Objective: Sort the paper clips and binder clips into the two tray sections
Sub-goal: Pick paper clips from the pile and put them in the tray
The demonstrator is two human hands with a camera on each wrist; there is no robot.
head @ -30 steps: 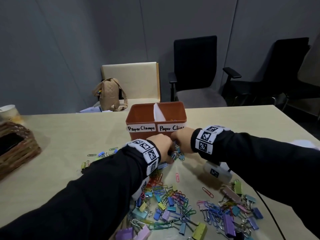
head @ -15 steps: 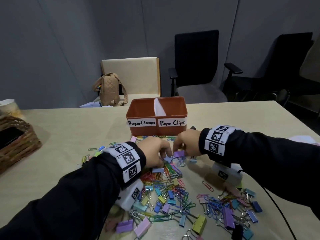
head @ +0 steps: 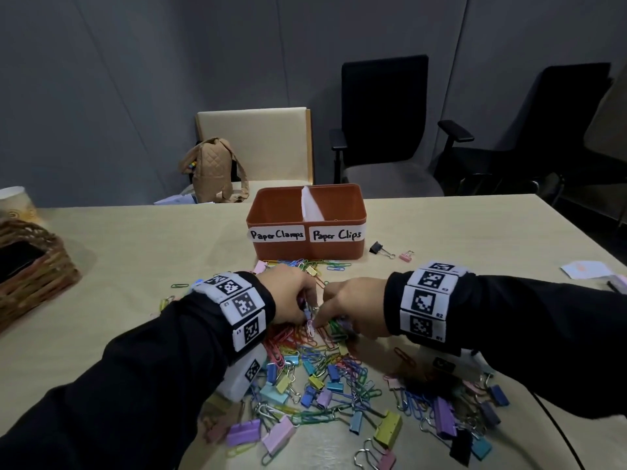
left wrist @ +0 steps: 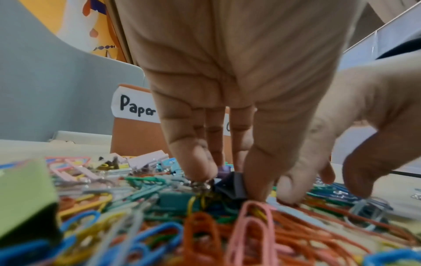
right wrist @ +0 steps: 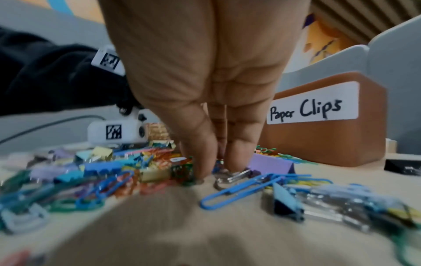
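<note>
Head view is showing both hands meeting low over the heap of coloured paper clips and binder clips, nearer the person than half a second ago, when they were working just in front of the orange tray; the lilac clip then seen between them is no longer in sight there. The left hand is reaching down with fingers bunched; from the left wrist camera its thumb and fingertips are closing on a dark blue binder clip lying on the pile, pinching at its wire handles. The right hand is pressing its fingertips close together into the clips beside a lilac binder clip, and whether it is gripping anything cannot be told from the blur. The tray is standing on the beige table beyond the hands, split by a white divider; handwritten labels are reading "Paper Clamps" on the left section and "Paper Clips" on the right. A black binder clip and a pink binder clip are lying apart, to the right of the tray. A wicker basket is sitting at the table's left edge.
</note>
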